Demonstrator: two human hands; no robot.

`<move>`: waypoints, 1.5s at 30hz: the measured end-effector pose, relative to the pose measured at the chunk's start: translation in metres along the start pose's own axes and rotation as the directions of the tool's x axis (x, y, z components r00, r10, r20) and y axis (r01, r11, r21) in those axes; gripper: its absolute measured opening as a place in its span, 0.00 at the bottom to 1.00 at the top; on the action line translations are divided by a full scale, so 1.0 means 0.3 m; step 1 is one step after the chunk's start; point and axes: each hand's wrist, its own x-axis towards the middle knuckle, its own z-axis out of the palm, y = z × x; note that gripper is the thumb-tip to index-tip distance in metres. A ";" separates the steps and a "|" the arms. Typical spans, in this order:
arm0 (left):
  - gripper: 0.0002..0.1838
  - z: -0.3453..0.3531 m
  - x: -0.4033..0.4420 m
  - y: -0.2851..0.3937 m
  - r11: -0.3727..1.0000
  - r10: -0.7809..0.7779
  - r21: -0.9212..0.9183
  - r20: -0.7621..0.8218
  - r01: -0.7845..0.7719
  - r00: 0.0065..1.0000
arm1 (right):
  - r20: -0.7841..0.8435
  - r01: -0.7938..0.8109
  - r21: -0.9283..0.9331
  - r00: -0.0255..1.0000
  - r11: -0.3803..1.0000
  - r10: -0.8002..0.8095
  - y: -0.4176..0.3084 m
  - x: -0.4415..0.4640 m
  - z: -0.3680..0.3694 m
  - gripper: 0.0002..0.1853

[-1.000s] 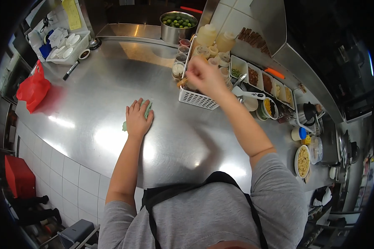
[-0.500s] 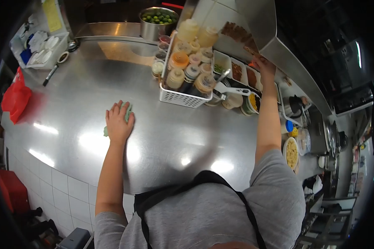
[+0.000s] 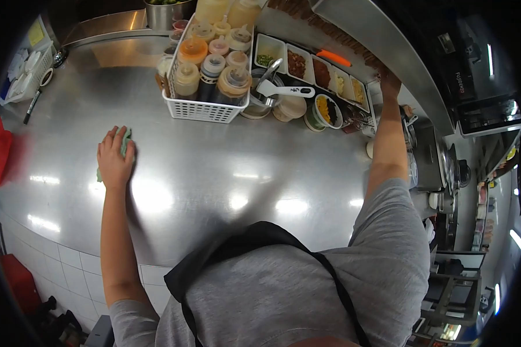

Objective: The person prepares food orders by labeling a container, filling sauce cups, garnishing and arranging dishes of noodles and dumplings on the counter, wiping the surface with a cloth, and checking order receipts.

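My left hand point(image 3: 115, 159) lies on the steel counter point(image 3: 202, 168) over a green cloth point(image 3: 125, 142), pressing it down. Parts of the cloth show beside the fingers and at the wrist side. My right arm stretches far to the right, and my right hand point(image 3: 391, 85) is past the row of topping containers point(image 3: 324, 76). Its fingers are dark and too small to make out, so a hold on anything cannot be seen. Behind the containers rests an orange-handled tool point(image 3: 334, 58), apart from that hand.
A white basket point(image 3: 200, 111) of squeeze bottles stands at the back centre. Beside it are a white-handled scoop point(image 3: 295, 91) and a tub with yellow pieces point(image 3: 326, 111). A red plastic bag point(image 3: 0, 150) and a marker point(image 3: 32, 107) lie at left. A steel hood point(image 3: 376, 34) overhangs the right.
My right hand has moved from the orange object to the right, leaving it behind the containers. The view has shifted right; my left hand stays on the cloth.
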 end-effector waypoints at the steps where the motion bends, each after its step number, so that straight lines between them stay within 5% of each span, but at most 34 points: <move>1: 0.19 0.000 0.000 0.005 0.999 0.008 0.040 -0.007 -0.007 1.000 | 0.007 0.026 -0.012 1.000 1.000 -0.026 0.018 0.024 0.011 0.14; 11: 0.18 0.004 0.009 0.028 0.996 0.028 0.083 -0.025 -0.026 0.999 | 0.357 -0.221 0.117 0.919 0.968 0.167 0.043 0.126 0.188 0.11; 15: 0.19 0.003 0.006 0.027 0.995 0.048 0.086 -0.053 -0.044 0.997 | 0.234 -0.230 0.107 0.951 0.967 0.200 -0.074 0.124 0.154 0.10; 18: 0.19 0.005 0.004 0.028 0.992 0.044 0.117 -0.064 -0.037 0.997 | 0.022 -0.040 0.575 0.999 0.817 0.033 -0.434 0.214 -0.065 0.09; 22: 0.19 0.005 0.004 0.029 0.994 0.037 0.106 -0.055 -0.031 0.998 | -0.004 0.103 0.971 0.907 0.213 -0.421 -1.048 0.286 -0.418 0.09; 23: 0.19 0.002 0.002 0.032 0.995 0.026 0.101 -0.053 -0.021 0.998 | 0.073 0.005 0.989 0.855 0.148 -0.513 -1.167 0.275 -0.478 0.10; 24: 0.19 0.000 0.004 0.030 0.995 0.016 0.097 -0.054 -0.011 0.998 | -0.113 0.212 0.971 0.817 0.112 -0.566 -1.269 0.275 -0.494 0.13; 26: 0.19 0.002 0.003 0.024 0.996 0.030 0.090 -0.066 -0.024 0.997 | -0.218 0.435 0.882 0.718 0.181 -0.661 -1.428 0.262 -0.487 0.13; 27: 0.19 0.000 0.002 0.025 0.996 0.029 0.087 -0.070 -0.023 0.997 | -0.219 0.436 0.881 0.721 0.184 -0.658 -1.475 0.268 -0.477 0.13; 29: 0.19 -0.003 0.001 0.025 0.997 0.021 0.075 -0.073 -0.015 0.997 | -0.093 0.449 0.881 0.472 0.149 -0.877 -1.541 0.294 -0.466 0.12; 33: 0.19 -0.009 -0.005 0.019 0.997 0.010 0.078 -0.098 -0.002 0.995 | -0.009 0.388 0.911 0.364 0.143 -0.931 -1.567 0.330 -0.474 0.08; 36: 0.19 -0.010 0.000 0.023 0.997 0.012 0.072 -0.092 -0.005 0.996 | -0.068 0.495 0.855 0.401 0.154 -0.913 -1.536 0.310 -0.524 0.07; 40: 0.19 -0.016 -0.002 0.024 0.999 0.005 0.043 -0.072 -0.002 0.997 | -0.268 0.407 0.911 0.708 0.068 -0.654 -1.392 0.380 -0.631 0.09; 42: 0.19 -0.016 0.002 0.022 0.999 -0.008 0.030 -0.067 0.010 0.998 | 0.084 0.103 0.941 0.851 0.321 -0.519 -1.236 0.391 -0.658 0.09; 44: 0.19 -0.019 0.006 0.025 0.999 -0.014 0.028 -0.066 0.016 0.998 | -0.049 0.196 0.889 0.939 0.413 -0.341 -1.046 0.359 -0.398 0.09; 45: 0.19 -0.021 0.005 0.024 0.999 -0.019 0.025 -0.062 0.020 0.998 | 0.257 -0.038 0.816 0.917 0.576 -0.304 -0.938 0.356 -0.314 0.10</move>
